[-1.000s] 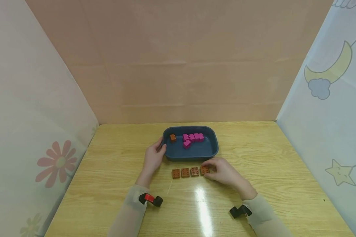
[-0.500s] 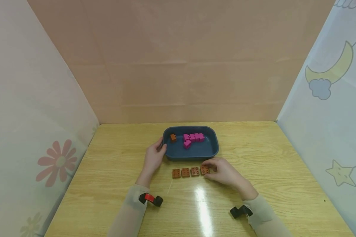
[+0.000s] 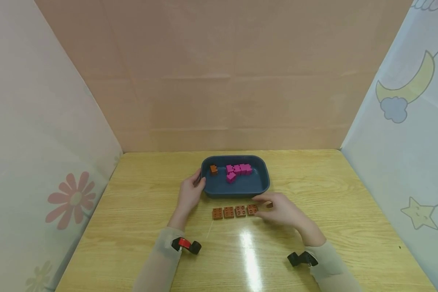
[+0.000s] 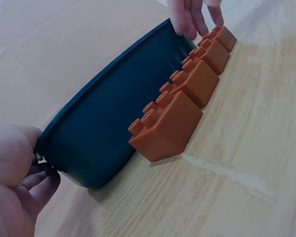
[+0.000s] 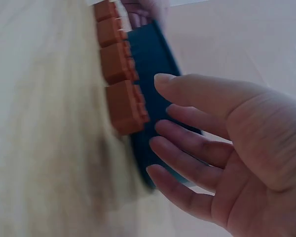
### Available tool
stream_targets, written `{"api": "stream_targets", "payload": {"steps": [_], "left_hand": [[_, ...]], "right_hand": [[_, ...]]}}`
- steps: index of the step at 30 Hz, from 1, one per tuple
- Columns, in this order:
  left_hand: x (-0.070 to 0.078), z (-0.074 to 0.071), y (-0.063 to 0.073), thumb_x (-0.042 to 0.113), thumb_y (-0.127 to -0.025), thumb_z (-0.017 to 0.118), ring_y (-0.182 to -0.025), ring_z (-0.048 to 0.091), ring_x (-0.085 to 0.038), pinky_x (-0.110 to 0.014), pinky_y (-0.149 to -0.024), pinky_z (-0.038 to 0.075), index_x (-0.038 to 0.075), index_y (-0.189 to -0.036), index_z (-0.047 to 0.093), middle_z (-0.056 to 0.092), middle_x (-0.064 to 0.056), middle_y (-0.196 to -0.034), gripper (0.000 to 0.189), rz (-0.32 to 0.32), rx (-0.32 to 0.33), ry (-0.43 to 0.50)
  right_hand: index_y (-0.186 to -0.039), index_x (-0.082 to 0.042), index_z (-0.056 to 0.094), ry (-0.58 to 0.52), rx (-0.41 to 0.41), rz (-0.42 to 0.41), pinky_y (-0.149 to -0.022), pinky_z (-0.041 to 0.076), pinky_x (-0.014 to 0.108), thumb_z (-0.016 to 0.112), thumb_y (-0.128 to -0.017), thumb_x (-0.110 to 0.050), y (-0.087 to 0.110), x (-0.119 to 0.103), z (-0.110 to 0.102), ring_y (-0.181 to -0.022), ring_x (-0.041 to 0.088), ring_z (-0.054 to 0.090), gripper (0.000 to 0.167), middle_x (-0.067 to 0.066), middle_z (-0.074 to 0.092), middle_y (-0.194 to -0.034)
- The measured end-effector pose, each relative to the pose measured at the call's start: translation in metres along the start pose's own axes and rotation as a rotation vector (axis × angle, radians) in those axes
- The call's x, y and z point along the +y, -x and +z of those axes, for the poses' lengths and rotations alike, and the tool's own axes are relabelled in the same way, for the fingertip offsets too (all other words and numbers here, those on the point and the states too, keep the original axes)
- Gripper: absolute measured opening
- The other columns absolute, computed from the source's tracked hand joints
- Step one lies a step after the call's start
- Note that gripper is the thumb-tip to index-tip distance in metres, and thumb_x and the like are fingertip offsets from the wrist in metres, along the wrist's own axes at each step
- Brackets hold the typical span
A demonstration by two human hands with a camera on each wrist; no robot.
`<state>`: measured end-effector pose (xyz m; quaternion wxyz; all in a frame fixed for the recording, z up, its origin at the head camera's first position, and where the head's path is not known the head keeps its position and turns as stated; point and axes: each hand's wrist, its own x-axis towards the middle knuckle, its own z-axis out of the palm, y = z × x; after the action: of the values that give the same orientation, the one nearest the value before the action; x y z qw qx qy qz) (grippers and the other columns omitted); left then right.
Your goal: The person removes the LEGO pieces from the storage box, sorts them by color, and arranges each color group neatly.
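Orange bricks, row of four [image 3: 235,212], studs up on the table [image 3: 160,178], small gaps between them. Row sits just left of right hand's [image 3: 282,209] fingertips and to the right of left hand [image 3: 190,194], along the near side of the blue tray [image 3: 248,187]. End brick [image 5: 124,107] is nearest the right hand; right wrist view shows a gap between it and the thumb.

Right hand: thumb and fingers spread well apart, loosely bent, holding nothing. Left hand: closed on the tray's left end, thumb by the rim, fingers against the outer wall.

Tray is right of left hand's grip, beyond the row, ahead and left of right hand. Inside, just right of left hand's grip: a single orange brick [image 3: 213,170]. Farther right from that grip: a cluster of pink bricks [image 3: 239,169], most lined up, one pink brick [image 3: 231,177] nearer.

Whitish mark [image 4: 232,174] on the table, right of left hand, by the row's left end. Behind each hand, light sleeves [image 3: 157,259] and black wrist cameras [image 3: 194,247]. Past the hands: tan backdrop [image 3: 219,101]; flower print [image 3: 74,198] off left, moon print [image 3: 410,87] off right.
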<state>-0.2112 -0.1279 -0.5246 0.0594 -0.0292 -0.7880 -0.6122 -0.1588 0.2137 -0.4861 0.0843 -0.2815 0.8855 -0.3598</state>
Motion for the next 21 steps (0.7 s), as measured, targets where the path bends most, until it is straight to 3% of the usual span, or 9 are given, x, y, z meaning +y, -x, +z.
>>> {"api": "stream_targets", "payload": {"steps": [4,9,14,21], "left_hand": [[0.0,0.0,0.0,0.013,-0.109,0.064,-0.141,0.056,-0.03,-0.034,-0.11,0.053,-0.002,-0.155,0.051,0.053,-0.019,-0.157,0.05,-0.003,0.002,-0.001],[-0.001,0.0,0.0,0.013,-0.109,0.064,-0.142,0.055,-0.03,-0.034,-0.111,0.052,-0.003,-0.155,0.051,0.052,-0.02,-0.157,0.051,0.001,0.004,-0.001],[-0.002,0.001,-0.001,0.013,-0.109,0.063,-0.143,0.055,-0.03,-0.034,-0.111,0.052,-0.003,-0.156,0.05,0.051,-0.019,-0.158,0.051,-0.001,0.006,0.005],[-0.003,0.0,-0.001,0.013,-0.109,0.064,-0.142,0.055,-0.03,-0.035,-0.111,0.053,-0.003,-0.155,0.051,0.052,-0.02,-0.157,0.05,0.003,0.004,-0.007]], "right_hand": [[-0.137,0.001,0.07,-0.04,-0.005,-0.019,-0.096,0.063,0.051,0.082,-0.097,-0.019,0.004,-0.004,-0.01,-0.115,0.035,0.07,0.046,0.015,0.073,-0.133],[-0.136,-0.003,0.072,-0.059,0.014,-0.038,-0.096,0.063,0.051,0.082,-0.097,-0.019,0.004,-0.005,-0.02,-0.113,0.029,0.071,0.043,0.008,0.074,-0.132],[-0.135,-0.004,0.072,-0.123,0.023,-0.039,-0.098,0.061,0.054,0.081,-0.098,-0.021,-0.002,-0.007,-0.024,-0.113,0.03,0.072,0.041,0.012,0.074,-0.13],[-0.134,-0.009,0.074,-0.177,0.048,-0.02,-0.097,0.062,0.044,0.08,-0.1,-0.027,-0.014,-0.013,-0.026,-0.109,0.019,0.072,0.039,0.012,0.075,-0.127]]}}
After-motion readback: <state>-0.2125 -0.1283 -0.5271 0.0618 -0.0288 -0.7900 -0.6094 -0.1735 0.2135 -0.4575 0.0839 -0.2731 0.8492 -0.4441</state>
